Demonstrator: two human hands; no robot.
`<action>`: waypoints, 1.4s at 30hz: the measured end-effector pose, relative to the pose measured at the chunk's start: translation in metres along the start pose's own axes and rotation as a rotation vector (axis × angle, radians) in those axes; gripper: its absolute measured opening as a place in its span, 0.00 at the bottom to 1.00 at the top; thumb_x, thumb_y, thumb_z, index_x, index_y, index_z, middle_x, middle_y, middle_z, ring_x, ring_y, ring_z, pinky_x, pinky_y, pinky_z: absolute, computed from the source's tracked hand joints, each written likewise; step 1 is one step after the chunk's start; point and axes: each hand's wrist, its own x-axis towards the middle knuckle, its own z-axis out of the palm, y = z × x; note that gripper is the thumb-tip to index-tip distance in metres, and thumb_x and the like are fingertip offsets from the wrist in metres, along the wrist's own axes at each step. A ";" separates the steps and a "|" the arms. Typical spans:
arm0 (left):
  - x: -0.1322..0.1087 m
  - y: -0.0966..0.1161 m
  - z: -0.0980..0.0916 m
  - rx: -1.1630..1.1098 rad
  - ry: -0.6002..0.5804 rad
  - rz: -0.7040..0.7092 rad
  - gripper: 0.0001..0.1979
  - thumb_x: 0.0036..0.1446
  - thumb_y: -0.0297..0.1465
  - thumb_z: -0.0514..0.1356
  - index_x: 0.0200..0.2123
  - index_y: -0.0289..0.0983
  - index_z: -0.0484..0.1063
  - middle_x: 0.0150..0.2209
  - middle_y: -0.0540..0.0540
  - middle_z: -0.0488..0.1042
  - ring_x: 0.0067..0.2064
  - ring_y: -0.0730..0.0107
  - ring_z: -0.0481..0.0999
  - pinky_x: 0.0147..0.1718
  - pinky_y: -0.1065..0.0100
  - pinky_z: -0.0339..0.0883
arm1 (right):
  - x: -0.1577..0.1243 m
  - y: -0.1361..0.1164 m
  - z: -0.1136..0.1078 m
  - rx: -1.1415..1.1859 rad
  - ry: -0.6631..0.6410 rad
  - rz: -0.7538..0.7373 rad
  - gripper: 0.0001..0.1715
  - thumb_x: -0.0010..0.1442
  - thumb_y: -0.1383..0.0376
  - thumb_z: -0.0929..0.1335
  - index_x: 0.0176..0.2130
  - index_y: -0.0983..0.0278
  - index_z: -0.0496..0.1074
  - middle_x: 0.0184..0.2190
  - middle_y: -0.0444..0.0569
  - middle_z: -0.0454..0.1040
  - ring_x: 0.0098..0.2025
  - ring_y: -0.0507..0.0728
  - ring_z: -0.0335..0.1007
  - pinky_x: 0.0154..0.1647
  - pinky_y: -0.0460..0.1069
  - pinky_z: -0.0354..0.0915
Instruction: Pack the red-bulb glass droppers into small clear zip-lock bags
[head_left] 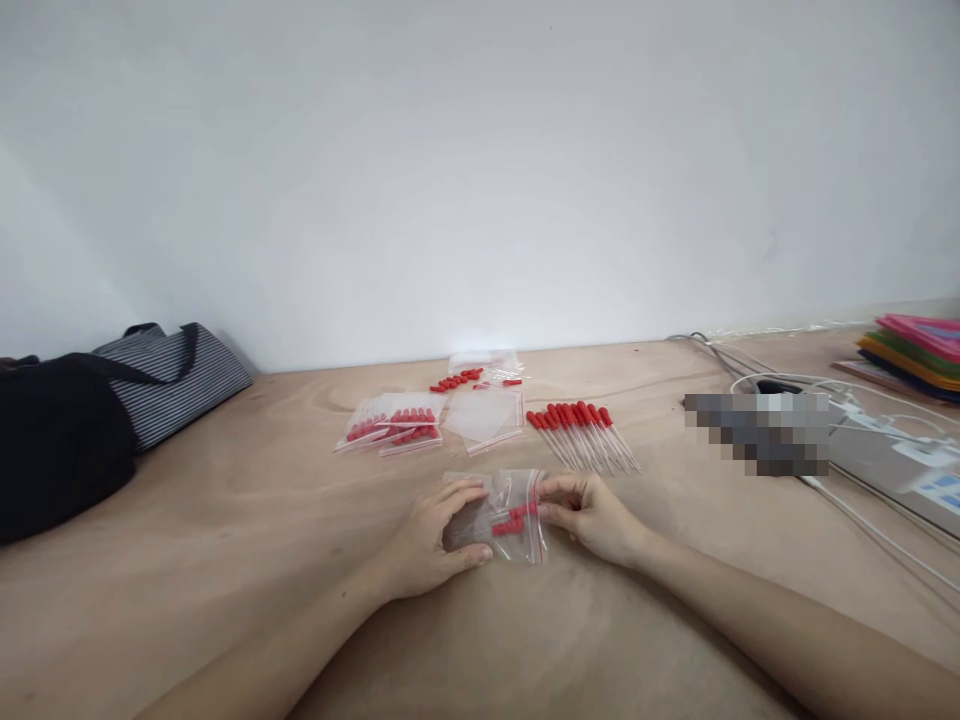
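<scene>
A small clear zip bag (pixel 504 512) with red-capped pieces inside lies on the wooden table (pixel 225 560). My left hand (pixel 433 538) curls over the bag's left side, fingers closed on it. My right hand (pixel 589 515) pinches the bag's right edge at the red zip strip. Beyond them lies a row of glass droppers with red bulbs (pixel 581 432). Empty clear bags (pixel 484 415) sit in the middle. Filled bags (pixel 394 425) lie to the left. Loose red bulbs (pixel 459 380) rest near the wall.
A black bag (pixel 52 440) and a striped bag (pixel 172 375) stand at the far left. At the right are a white power strip (pixel 900 465), cables (pixel 750 365), a blurred patch (pixel 757 432) and stacked coloured folders (pixel 919 350).
</scene>
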 end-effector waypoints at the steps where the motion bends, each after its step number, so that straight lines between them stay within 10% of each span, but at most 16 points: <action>1: 0.000 0.000 0.000 0.000 0.000 0.002 0.25 0.49 0.40 0.60 0.50 0.41 0.61 0.53 0.44 0.63 0.54 0.56 0.61 0.51 0.56 0.56 | 0.001 0.000 -0.001 -0.058 -0.008 -0.053 0.09 0.48 0.61 0.67 0.29 0.64 0.74 0.28 0.46 0.70 0.23 0.48 0.59 0.23 0.44 0.59; 11: 0.000 -0.002 0.001 0.014 0.001 0.000 0.25 0.49 0.40 0.60 0.50 0.40 0.61 0.53 0.43 0.62 0.54 0.56 0.60 0.52 0.56 0.55 | 0.005 -0.003 0.004 -0.396 0.066 -0.102 0.08 0.50 0.65 0.65 0.22 0.64 0.70 0.20 0.44 0.66 0.24 0.50 0.59 0.25 0.45 0.55; 24: 0.001 -0.004 0.002 -0.002 0.003 0.016 0.23 0.50 0.40 0.59 0.49 0.39 0.62 0.53 0.42 0.62 0.53 0.57 0.61 0.51 0.57 0.57 | 0.007 -0.002 -0.004 -0.156 -0.178 -0.097 0.10 0.47 0.63 0.67 0.18 0.65 0.68 0.22 0.43 0.68 0.26 0.50 0.63 0.27 0.44 0.58; 33: -0.001 -0.005 0.002 0.042 -0.023 -0.015 0.24 0.52 0.41 0.57 0.51 0.41 0.61 0.56 0.43 0.59 0.56 0.53 0.57 0.53 0.51 0.51 | 0.060 -0.003 -0.070 -0.693 0.435 0.120 0.08 0.44 0.62 0.67 0.26 0.63 0.66 0.23 0.46 0.71 0.27 0.53 0.65 0.25 0.45 0.55; 42: -0.001 -0.005 0.002 0.064 -0.034 -0.014 0.24 0.51 0.42 0.57 0.51 0.40 0.61 0.56 0.42 0.59 0.57 0.54 0.56 0.54 0.51 0.50 | 0.105 -0.006 -0.057 -0.851 0.408 0.228 0.14 0.45 0.68 0.68 0.35 0.68 0.65 0.30 0.58 0.71 0.35 0.61 0.68 0.27 0.48 0.57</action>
